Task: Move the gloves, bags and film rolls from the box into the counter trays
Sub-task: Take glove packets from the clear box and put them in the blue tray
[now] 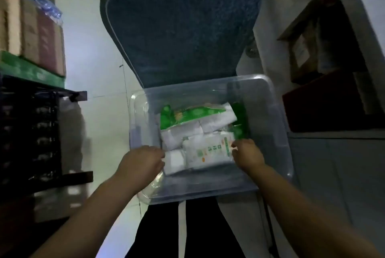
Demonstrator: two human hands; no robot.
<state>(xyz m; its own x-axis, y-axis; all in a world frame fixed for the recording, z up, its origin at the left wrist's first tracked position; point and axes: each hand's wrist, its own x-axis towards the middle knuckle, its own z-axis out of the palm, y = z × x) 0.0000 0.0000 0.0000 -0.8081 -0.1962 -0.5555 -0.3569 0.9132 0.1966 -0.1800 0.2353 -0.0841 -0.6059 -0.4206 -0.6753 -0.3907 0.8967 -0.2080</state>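
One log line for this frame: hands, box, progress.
state: both hands in box | left hand: at white packets, left edge, grip unclear | right hand: at printed packet, right edge, grip unclear | trays: not in view

Box [277, 124] open-topped; entry from above unblocked. Packs [195, 132] crowd centre toward far edge. Bare strips run along left wall, right wall, near edge. Left hand [143, 161] and right hand [246, 153] sit beside packs' near corners. Black rack [29, 132] close left, cabinet [333, 163] close right.
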